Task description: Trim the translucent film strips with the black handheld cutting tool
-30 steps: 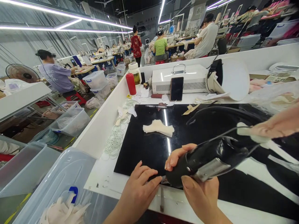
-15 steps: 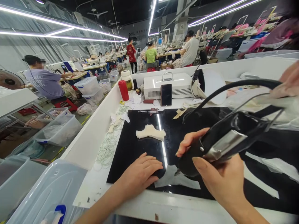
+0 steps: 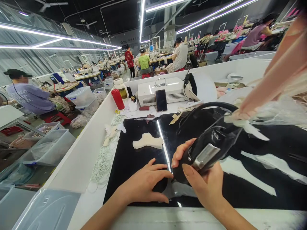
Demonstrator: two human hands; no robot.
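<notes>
My right hand (image 3: 203, 179) is wrapped round a black handheld cutter (image 3: 206, 153) with a metal plate on its side and a thick black cable. The tool's lower end is over a thin grey fabric piece (image 3: 183, 190) on the glossy black board (image 3: 134, 166). My left hand (image 3: 148, 182) lies palm down with spread fingers, its fingertips at the left edge of that fabric. Behind it a cream padded piece (image 3: 148, 141) lies on the board. Long pale pieces (image 3: 248, 175) are to the right of my right hand.
Another person's arm (image 3: 271, 73) reaches in from the upper right over the cable. Behind the board stand a phone (image 3: 161, 100), a white vented box (image 3: 144, 94) and a red bottle (image 3: 117, 99). White low walls edge the table.
My view has shifted, so the table's items appear further left. My left hand's fingers have spread more. The other person's arm has come further in, with its hand now near the tool's cable and pale cloth.
</notes>
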